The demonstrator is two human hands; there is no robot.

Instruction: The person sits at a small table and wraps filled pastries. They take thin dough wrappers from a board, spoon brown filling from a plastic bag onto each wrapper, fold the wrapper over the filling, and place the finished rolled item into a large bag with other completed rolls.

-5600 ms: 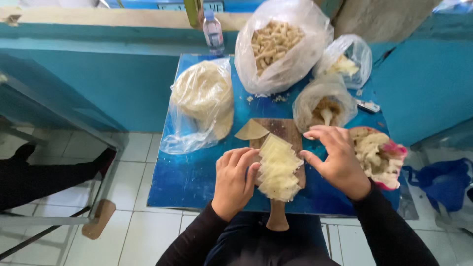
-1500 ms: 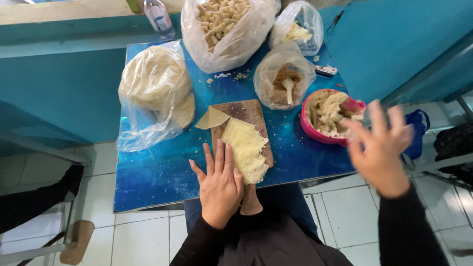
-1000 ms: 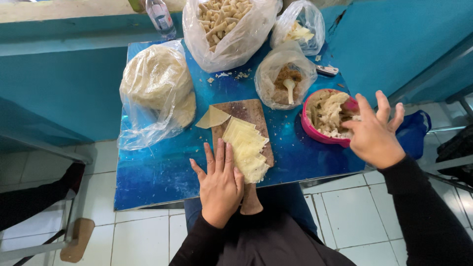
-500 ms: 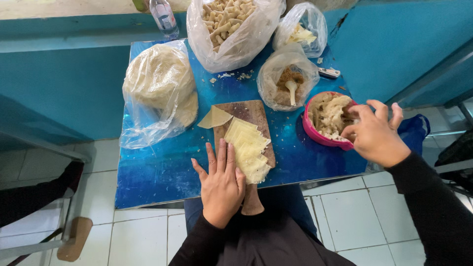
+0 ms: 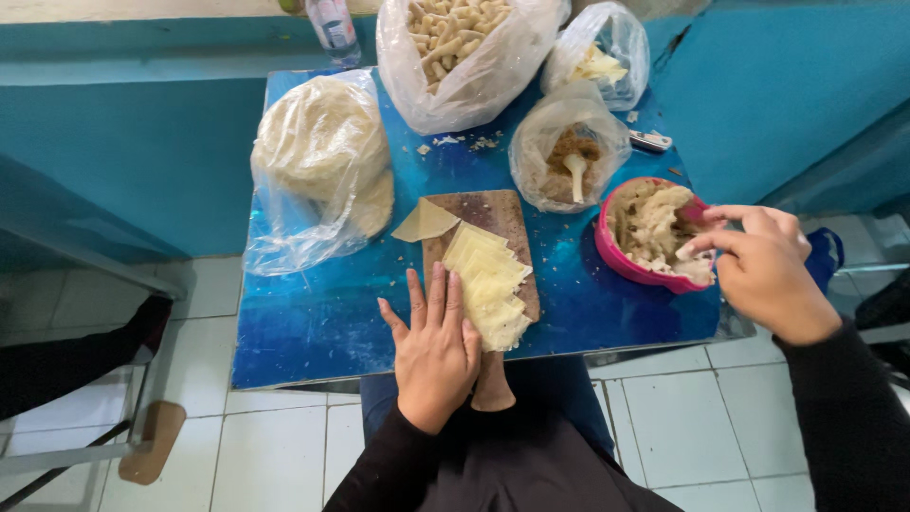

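Filling step, we judge — left hand (image 5: 436,351) flat, open beside the wrappers (image 5: 488,284); right hand (image 5: 763,270) pinching filling in the pink bowl (image 5: 616,256) — next, carry it over.

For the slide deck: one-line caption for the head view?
Left hand flat beside fanned wrappers on a wooden board; right hand picks at filling in a pink bowl on a blue table.

A simple food-preparation spot: a small blue table (image 5: 313,322) with bagged dough wrappers (image 5: 318,152), teal walls, tiled floor.
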